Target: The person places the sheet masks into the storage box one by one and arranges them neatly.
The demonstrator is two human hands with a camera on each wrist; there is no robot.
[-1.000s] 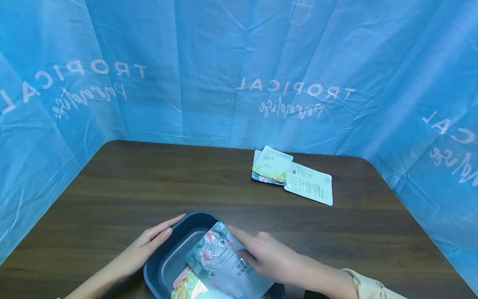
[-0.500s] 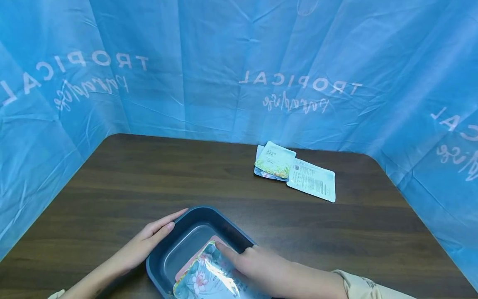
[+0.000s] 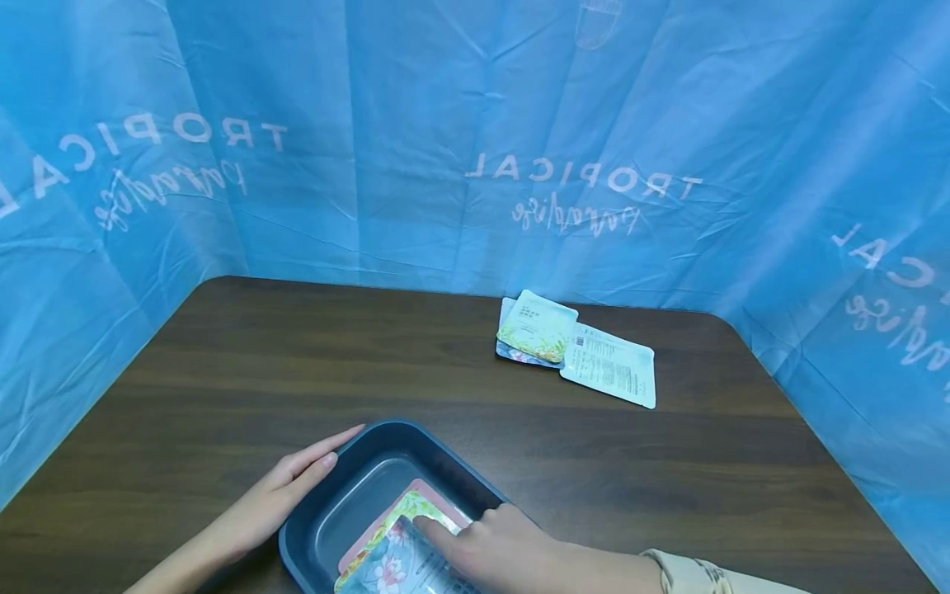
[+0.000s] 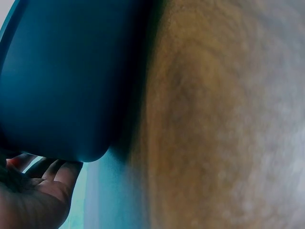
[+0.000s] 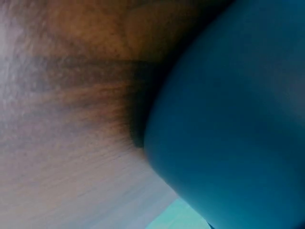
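A dark blue plastic basin (image 3: 303, 528) stands at the table's near side, its lower end cut off by the frame. My left hand (image 3: 276, 497) lies along its left rim with straight fingers. The left wrist view shows that hand (image 4: 40, 198) beneath the basin's dark wall (image 4: 66, 86). Inside the basin, my right hand (image 3: 508, 549) pinches a blue floral face mask packet (image 3: 387, 571) near its upper edge; most of its fingers are hidden. Under that packet lie a yellow-green packet (image 3: 417, 503) and a pink one (image 3: 439, 497). The right wrist view shows only basin wall (image 5: 228, 129) and table.
At the table's far side lie a pale green packet (image 3: 536, 326), a blue-edged packet (image 3: 514, 353) beneath it, and a white-green printed packet (image 3: 610, 367). A blue printed curtain (image 3: 416, 148) hangs behind the brown wooden table (image 3: 297, 371).
My right hand has brought the blue floral packet down into the basin, then drawn it nearer, uncovering more of the yellow-green and pink packets. My left hand has stayed on the rim.
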